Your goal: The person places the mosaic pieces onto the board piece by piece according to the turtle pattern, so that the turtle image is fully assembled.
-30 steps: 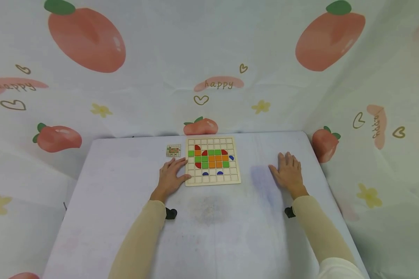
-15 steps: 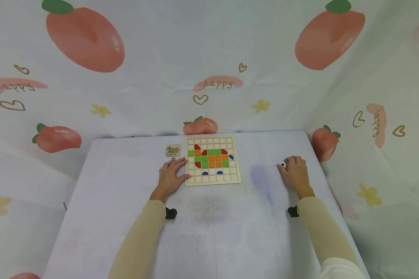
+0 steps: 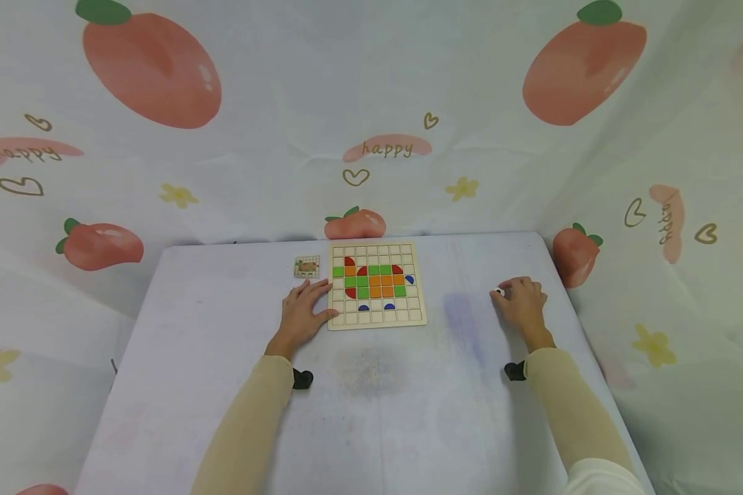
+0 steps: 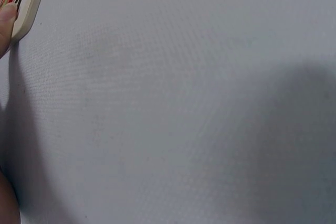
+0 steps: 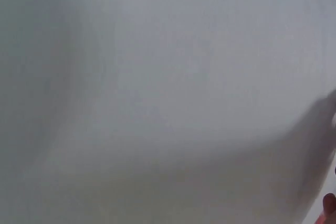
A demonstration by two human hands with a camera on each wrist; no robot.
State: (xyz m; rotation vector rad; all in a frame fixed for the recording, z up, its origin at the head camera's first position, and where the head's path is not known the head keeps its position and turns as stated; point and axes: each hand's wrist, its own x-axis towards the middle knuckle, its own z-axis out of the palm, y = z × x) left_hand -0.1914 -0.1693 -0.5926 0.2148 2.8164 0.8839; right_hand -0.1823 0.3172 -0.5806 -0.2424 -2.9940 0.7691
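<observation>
My left hand [image 3: 301, 320] rests at the left edge of a pale wooden grid board [image 3: 374, 251], its thumb touching the near left corner. The left wrist view shows that thumb [image 4: 6, 17] against the board's edge [image 4: 31, 11]. Green and orange squares, red quarter-rounds and blue half-rounds [image 3: 389, 306] lie in the board's cells. Off to the right, my right hand [image 3: 523, 306] pinches a small white piece [image 3: 499, 291] with a dark spot between thumb and fingers, close over the table. The fingers hide part of the piece.
A small picture card [image 3: 307, 267] with a gridded pattern lies left of the board, just beyond my left hand. The white table [image 3: 371, 426] meets a fruit-printed cloth [image 3: 272, 165] at its back, and more cloth hangs beyond its right edge.
The right hand lay flat with fingers spread a second ago. Its fingers have since curled and now pinch the small white piece. Left hand and board have stayed in place.
</observation>
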